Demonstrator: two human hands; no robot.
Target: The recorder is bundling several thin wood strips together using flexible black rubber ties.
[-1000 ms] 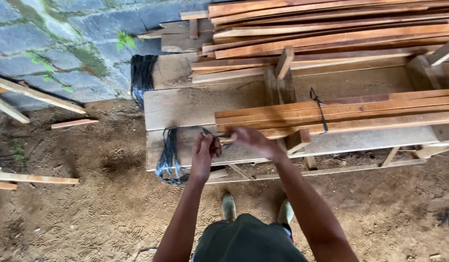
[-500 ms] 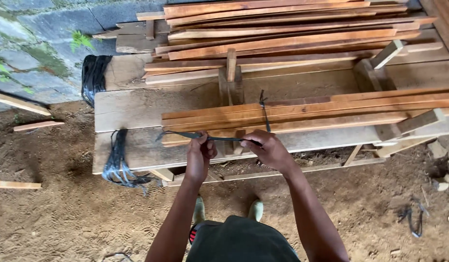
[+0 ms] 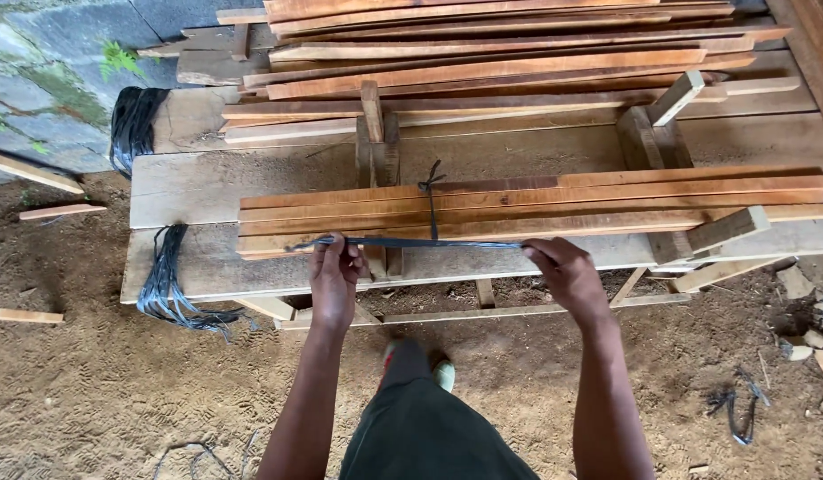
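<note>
My left hand [image 3: 334,274] and my right hand [image 3: 561,269] each pinch one end of a thin black plastic strap [image 3: 429,242], stretched taut and level between them. The strap runs along the front edge of a bundle of long reddish wooden slats [image 3: 536,206] lying on a rough plank workbench [image 3: 207,182]. One black tie [image 3: 429,200] is knotted round that bundle near its left third. Both hands are at the bench's near edge.
A hank of black straps [image 3: 167,284] hangs off the bench's front left, and another hank of black straps [image 3: 131,124] hangs at the back left. A big pile of slats [image 3: 482,62] lies behind. Upright wooden stop blocks [image 3: 376,133] stand on the bench. Sandy ground with offcuts lies below.
My hands have drawn apart, the right one sliding to the right, so the strap is now much longer and taut between them. The camera view has shifted rightward along the bench.
</note>
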